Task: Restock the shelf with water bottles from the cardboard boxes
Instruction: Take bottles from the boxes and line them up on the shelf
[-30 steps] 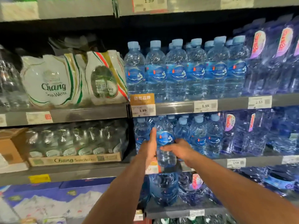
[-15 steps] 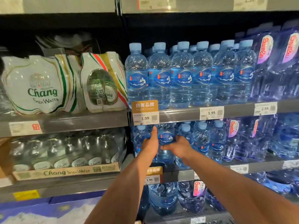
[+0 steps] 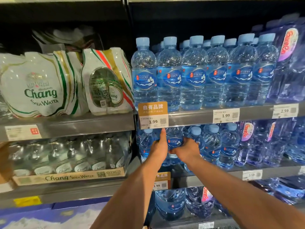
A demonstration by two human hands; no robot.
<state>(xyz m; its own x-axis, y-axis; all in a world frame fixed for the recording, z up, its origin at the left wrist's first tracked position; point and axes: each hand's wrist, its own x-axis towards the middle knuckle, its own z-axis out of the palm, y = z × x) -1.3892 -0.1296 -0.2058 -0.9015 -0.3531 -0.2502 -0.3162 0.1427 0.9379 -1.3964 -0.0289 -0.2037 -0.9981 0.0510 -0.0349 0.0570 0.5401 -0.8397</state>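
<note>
**Bottle position: shelf level below the 1.99 tag**

Reference landmark: the orange-and-white 1.99 price tag [image 3: 153,120] clipped to a shelf rail.

1. The clear plastic water bottle with a blue label [image 3: 175,140] stands upright directly below the tag, on the grey metal shelf [image 3: 222,175]. Its cap is hidden behind the tag and rail.
2. The left hand [image 3: 158,150] lies against the bottle's left side. Its fingers [image 3: 163,134] are straight and point up, the tip reaching the lower edge of the tag.
3. The right hand [image 3: 187,152] holds the bottle from the right, below and right of the tag. Its fingers [image 3: 185,143] are curled round the bottle body.
4. Further blue-capped water bottles [image 3: 212,146] stand below and right of the tag, just beside the held bottle.
5. A full row of identical tall bottles [image 3: 194,76] stands above and right of the tag.
6. White shrink-wrapped Chang soda water packs [image 3: 39,90] sit left of the tag.
</note>
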